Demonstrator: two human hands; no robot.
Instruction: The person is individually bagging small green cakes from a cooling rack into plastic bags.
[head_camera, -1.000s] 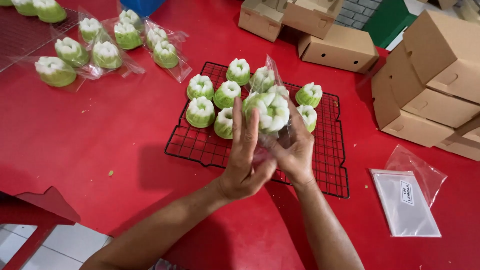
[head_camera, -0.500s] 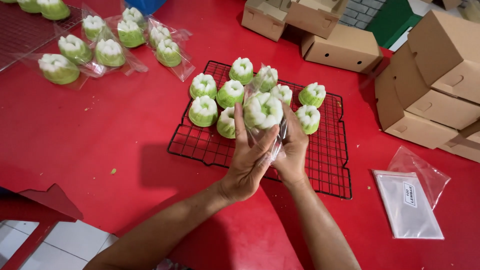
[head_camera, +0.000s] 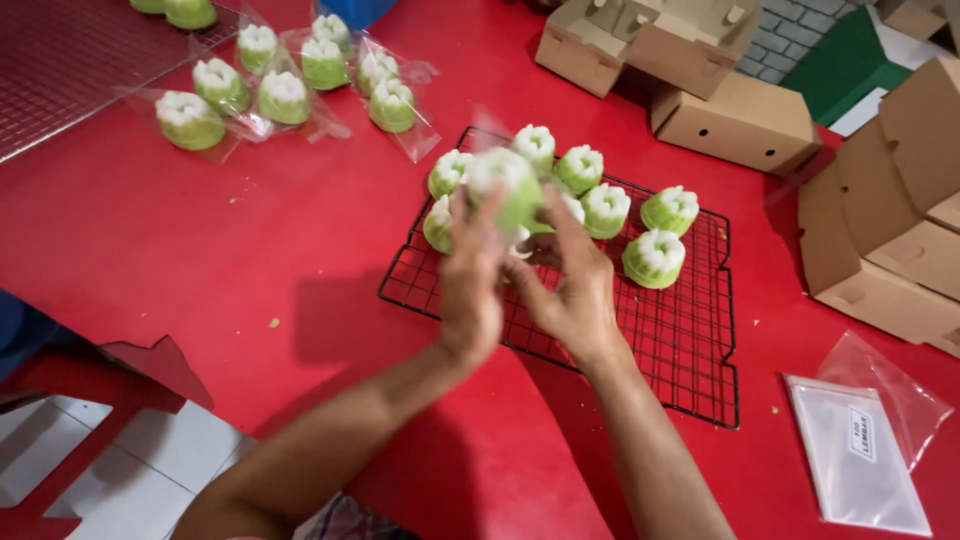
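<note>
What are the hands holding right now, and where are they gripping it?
Both hands, left hand and right hand, hold one green and white cake above the wire rack, fingers pinching its sides. The blur hides any wrapper.

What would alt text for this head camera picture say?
Two hands, left hand and right hand, hold a green-and-white cake above a black wire rack of similar cakes on a red table, cardboard boxes behind.

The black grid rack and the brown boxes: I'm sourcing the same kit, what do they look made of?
The black grid rack looks like thin metal wire with a dark coating: fine crossing rods, the red table showing through. The brown boxes look like matte cardboard: folded flaps, punched holes, creased edges.
</note>
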